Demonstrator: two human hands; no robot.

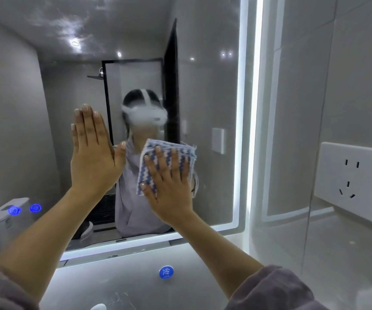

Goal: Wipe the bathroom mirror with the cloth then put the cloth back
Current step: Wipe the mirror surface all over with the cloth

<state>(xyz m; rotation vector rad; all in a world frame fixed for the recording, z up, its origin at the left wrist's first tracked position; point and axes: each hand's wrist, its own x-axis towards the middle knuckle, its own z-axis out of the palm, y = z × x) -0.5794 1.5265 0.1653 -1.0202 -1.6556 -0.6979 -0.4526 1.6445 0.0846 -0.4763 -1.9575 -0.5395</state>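
1. At the far left, low on the mirror (19,130), two small blue lit buttons (25,209) glow on the glass; the lit strip of the mirror's edge runs along the bottom and up the right side.
2. The left hand (94,153) lies flat against the glass, fingers straight and together, thumb out to the side. It grasps nothing and seems to serve as a brace.
3. Just to its right, the right hand (168,184) presses the folded blue-and-white cloth (169,153) onto the mirror with spread, extended fingers. The cloth is pinned under the palm and fingers, not clenched, and its upper part shows above the fingertips.
4. Below the mirror, a round blue sticker (166,272) sits on the pale wall.
5. On the right wall, well apart from the hands, is a white power socket (355,182).
6. By my reading, the wiping step is in hand and the cloth has not yet been put back; where it belongs cannot be seen here.
7. The next move likely calls for steady pressure while sliding the cloth across glass not yet covered, with the folds held flat so none slip loose.
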